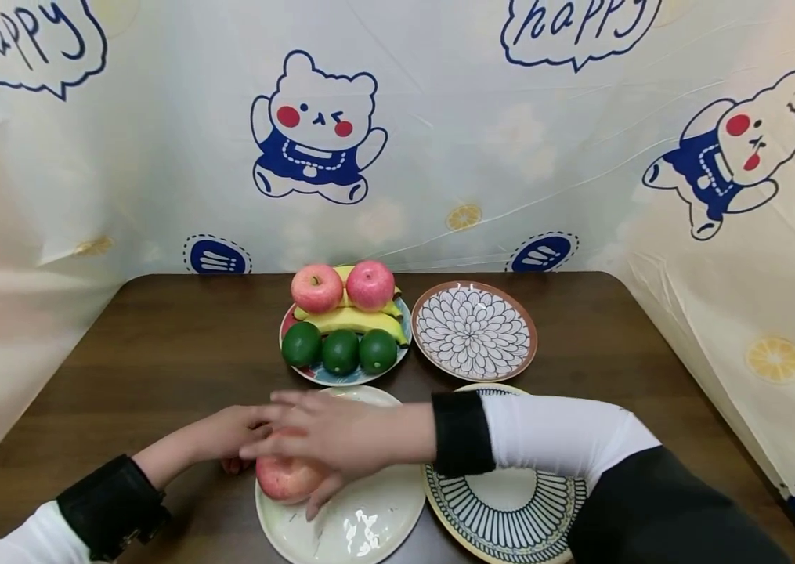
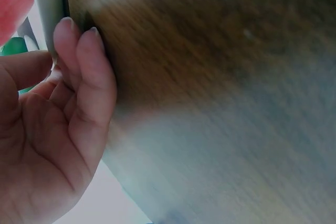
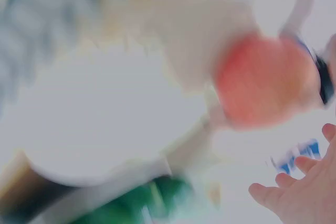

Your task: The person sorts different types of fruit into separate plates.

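Observation:
A red apple [image 1: 287,478] sits on the left part of a cream plate [image 1: 369,521]. My right hand [image 1: 334,435] is over it with its fingers spread, blurred and partly covering it. In the right wrist view the fingers [image 3: 268,192] are apart from the apple [image 3: 262,85]. At the plate's left side is my left hand [image 1: 224,435]. The left wrist view shows its thumb and curled fingers [image 2: 94,72] meeting at the plate's pale rim [image 2: 48,3], with the thumb on one side and the fingers on the other.
Behind, a plate [image 1: 404,356] bears two apples, bananas and three dark green fruits. Beside it is a brown-rimmed flower-patterned plate [image 1: 475,333]. A striped plate [image 1: 517,513] lies under the right forearm. A printed cloth [image 1: 425,117] hangs behind the brown table [image 1: 157,356].

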`<state>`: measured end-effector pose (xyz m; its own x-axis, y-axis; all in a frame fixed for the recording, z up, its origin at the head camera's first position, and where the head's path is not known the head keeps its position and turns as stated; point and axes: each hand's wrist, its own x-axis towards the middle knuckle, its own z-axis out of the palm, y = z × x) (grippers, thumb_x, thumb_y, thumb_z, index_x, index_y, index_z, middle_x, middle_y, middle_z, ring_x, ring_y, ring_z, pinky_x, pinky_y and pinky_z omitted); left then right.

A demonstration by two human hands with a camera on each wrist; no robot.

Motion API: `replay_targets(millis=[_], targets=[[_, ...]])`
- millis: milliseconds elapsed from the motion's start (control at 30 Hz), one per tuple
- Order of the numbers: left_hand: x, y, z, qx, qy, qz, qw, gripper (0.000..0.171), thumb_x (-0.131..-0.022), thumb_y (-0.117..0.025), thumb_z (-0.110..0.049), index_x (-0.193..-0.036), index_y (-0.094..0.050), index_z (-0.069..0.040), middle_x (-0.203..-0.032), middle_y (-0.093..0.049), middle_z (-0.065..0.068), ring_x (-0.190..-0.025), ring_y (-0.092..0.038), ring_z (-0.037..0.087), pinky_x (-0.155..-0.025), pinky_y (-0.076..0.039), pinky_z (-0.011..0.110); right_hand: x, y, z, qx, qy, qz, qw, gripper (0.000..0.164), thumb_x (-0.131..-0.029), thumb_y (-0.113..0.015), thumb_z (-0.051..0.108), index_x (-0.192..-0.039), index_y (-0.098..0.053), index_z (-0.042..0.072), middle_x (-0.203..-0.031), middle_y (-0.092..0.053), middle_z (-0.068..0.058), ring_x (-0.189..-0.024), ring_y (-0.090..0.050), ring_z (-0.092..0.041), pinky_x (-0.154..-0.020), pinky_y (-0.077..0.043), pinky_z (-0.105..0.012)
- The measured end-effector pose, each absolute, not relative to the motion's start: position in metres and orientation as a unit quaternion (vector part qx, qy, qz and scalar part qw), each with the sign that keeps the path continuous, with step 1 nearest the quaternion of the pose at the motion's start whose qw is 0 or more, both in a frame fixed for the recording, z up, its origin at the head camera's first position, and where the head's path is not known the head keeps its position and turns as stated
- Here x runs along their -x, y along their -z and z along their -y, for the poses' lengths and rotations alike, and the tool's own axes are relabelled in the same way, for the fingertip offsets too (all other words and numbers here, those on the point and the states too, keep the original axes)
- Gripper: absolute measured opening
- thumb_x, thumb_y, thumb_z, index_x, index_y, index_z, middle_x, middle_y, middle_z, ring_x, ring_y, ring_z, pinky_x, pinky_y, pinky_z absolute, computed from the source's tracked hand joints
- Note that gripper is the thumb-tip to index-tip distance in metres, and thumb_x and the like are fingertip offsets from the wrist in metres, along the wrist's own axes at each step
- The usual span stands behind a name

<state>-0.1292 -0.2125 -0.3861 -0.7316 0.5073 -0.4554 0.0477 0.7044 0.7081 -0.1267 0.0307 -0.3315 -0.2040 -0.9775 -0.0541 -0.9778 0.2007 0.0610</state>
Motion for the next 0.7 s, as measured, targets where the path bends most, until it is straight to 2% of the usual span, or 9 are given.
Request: replay_targets(millis=[33,133,300,467,700], targets=[[0.128,0.387,0.211,-0.166,-0.350,-0.862,0.326,0.024,-0.107,-0.049,-0.020,-0.114,-0.062,-0.002,-0.065,-0.055,0.001,-0.048,-0.051,0.013,-0.045,-0.046,0.025,0.133,0.320,-0.036,0.622,-0.026,-0.783,-0.012,0.094,-0.085,-0.067,0.071,-0.160,-0.034,0.026,-0.170,-0.025,-0.011,-0.159,-0.023,-0.031,-0.129,-0.027,-0.039],[0.128,0.390,0.208,-0.165,-0.343,-0.868,0.318,0.019,-0.107,-0.050,-0.021,-0.094,-0.059,-0.009,-0.062,-0.053,0.000,-0.047,-0.050,0.013,-0.045,-0.045,0.024,0.163,0.279,-0.054,0.565,0.024,-0.823,-0.052,0.096,-0.083,-0.072,0.068,-0.160,-0.035,0.023,-0.171,-0.023,-0.013,-0.159,-0.021,-0.035,-0.128,-0.028,-0.047],[0.127,0.387,0.212,-0.147,-0.329,-0.878,0.314,0.016,-0.105,-0.051,-0.017,-0.093,-0.060,-0.012,-0.061,-0.052,0.001,-0.048,-0.049,0.014,-0.045,-0.045,0.024,0.231,0.235,-0.084,0.429,0.106,-0.895,-0.066,0.102,-0.082,-0.079,0.059,-0.163,-0.027,0.023,-0.174,-0.009,-0.013,-0.160,-0.013,-0.039,-0.128,-0.023,-0.057],[0.126,0.386,0.213,-0.145,-0.335,-0.875,0.319,0.016,-0.105,-0.051,-0.018,-0.094,-0.060,-0.011,-0.061,-0.052,0.001,-0.048,-0.049,0.014,-0.045,-0.044,0.024,0.272,0.240,-0.103,0.359,0.155,-0.919,-0.043,0.101,-0.085,-0.080,0.051,-0.163,-0.024,0.021,-0.173,-0.007,-0.017,-0.159,-0.013,-0.043,-0.127,-0.023,-0.060],[0.125,0.389,0.208,-0.137,-0.336,-0.876,0.318,0.015,-0.105,-0.052,-0.019,-0.093,-0.060,-0.012,-0.061,-0.052,0.002,-0.048,-0.048,0.014,-0.045,-0.044,0.024,0.290,0.263,-0.102,0.345,0.179,-0.921,-0.020,0.102,-0.084,-0.081,0.051,-0.163,-0.023,0.022,-0.172,-0.009,-0.017,-0.159,-0.013,-0.042,-0.126,-0.025,-0.061]])
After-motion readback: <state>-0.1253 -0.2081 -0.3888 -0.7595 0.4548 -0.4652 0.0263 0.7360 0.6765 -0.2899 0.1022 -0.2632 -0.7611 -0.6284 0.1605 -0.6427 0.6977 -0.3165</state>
